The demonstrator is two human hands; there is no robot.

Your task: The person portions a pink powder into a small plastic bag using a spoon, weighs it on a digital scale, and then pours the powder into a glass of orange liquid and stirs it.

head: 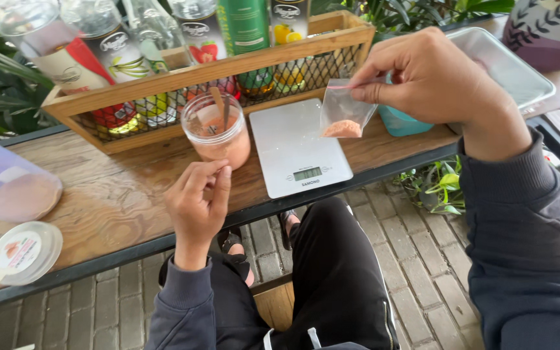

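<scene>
My right hand (432, 81) pinches the top of a small clear zip bag (345, 113) with a little orange-pink powder at its bottom, held above the right edge of a flat white kitchen scale (296, 152). My left hand (197, 201) hovers at the table's front edge, fingers curled with the tips together, just below a clear round jar (216, 129) of the same pink powder. A wooden spoon (220, 107) stands in that jar. Nothing shows in the left hand.
A wooden crate (209, 71) of bottles and cans runs along the back. A lying clear container (4, 181) and a round lid (24, 253) sit at the left. A metal tray (507, 65) and a teal cup (400, 123) are at the right. Plants surround the wooden table (111, 194).
</scene>
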